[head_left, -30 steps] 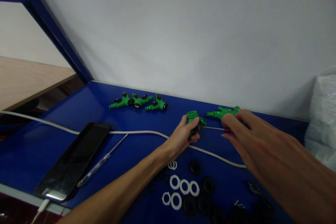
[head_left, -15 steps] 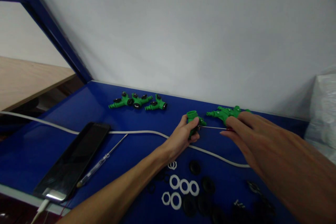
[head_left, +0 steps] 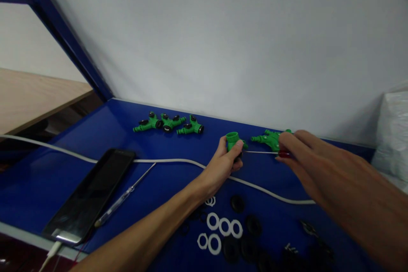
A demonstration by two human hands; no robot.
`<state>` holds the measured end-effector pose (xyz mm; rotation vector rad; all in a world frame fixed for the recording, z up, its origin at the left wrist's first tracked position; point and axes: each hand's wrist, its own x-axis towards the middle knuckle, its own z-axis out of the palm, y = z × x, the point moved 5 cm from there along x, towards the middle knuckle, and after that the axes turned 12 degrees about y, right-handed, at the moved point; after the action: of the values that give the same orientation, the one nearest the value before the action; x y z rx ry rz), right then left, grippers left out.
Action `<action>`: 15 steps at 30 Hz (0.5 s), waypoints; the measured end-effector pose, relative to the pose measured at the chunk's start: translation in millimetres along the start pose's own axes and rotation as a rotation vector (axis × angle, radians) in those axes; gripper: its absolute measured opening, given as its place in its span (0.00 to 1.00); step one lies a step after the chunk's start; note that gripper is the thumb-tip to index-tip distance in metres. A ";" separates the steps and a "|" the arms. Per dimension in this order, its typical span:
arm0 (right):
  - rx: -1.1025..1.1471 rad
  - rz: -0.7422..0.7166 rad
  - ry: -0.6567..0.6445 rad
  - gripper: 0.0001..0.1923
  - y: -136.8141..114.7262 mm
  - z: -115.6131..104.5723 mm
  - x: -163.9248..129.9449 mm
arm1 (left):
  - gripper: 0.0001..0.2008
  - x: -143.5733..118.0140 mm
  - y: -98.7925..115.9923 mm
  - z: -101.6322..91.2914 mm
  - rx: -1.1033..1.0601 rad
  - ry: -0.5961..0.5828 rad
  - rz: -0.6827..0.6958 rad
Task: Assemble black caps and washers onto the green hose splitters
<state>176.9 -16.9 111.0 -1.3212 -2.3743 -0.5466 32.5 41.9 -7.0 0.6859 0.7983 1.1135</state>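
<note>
My left hand point(head_left: 219, 163) is closed around a green hose splitter point(head_left: 232, 137), its round socket facing up. In my right hand point(head_left: 309, 157) is a screwdriver point(head_left: 283, 154) with a red handle, its thin shaft pointing left. The shaft's tip is near the side of the splitter, by my left fingers; whether it touches a screw I cannot tell. Behind my right hand lie more green splitter bodies point(head_left: 270, 138), partly covered by it. White rings point(head_left: 225, 226) and black rings point(head_left: 253, 224) lie on the blue table below my hands.
Several green splitters with black knobs point(head_left: 191, 126) lie by the wall. A phone point(head_left: 92, 193), a clear-handled screwdriver point(head_left: 124, 197) and a white cable point(head_left: 178, 160) are at left. Small screws point(head_left: 290, 248) and dark parts lie front right. A plastic-wrapped bundle point(head_left: 393, 136) stands at right.
My right hand and the screwdriver have moved slightly right, showing more of the red handle. The splitter in my left hand has turned a little.
</note>
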 end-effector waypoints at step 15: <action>-0.051 -0.012 -0.081 0.21 -1.5 8.9 6.6 | 0.17 3.7 1.4 -3.6 -0.005 0.060 0.023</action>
<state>171.2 -8.4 106.3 -1.3765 -2.4496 -0.5710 29.7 46.1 -8.6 0.6615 0.8406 1.1607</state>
